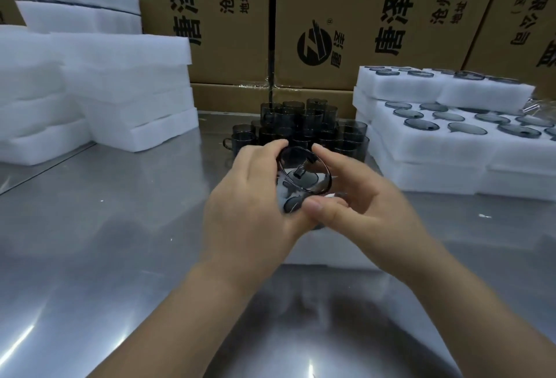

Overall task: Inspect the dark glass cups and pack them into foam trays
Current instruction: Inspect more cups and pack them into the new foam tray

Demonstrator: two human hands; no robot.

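A dark glass cup is held tilted above the steel table, its open rim facing me. My left hand grips its left side with fingers curled round the rim. My right hand holds the right side, forefinger on the rim and thumb against the lower wall. Behind the hands stands a stacked cluster of dark glass cups. On the right, white foam trays hold several cups in their pockets.
Stacks of white foam trays fill the left side of the steel table. Brown printed cardboard boxes form a wall at the back. A small white scrap lies on the table at right.
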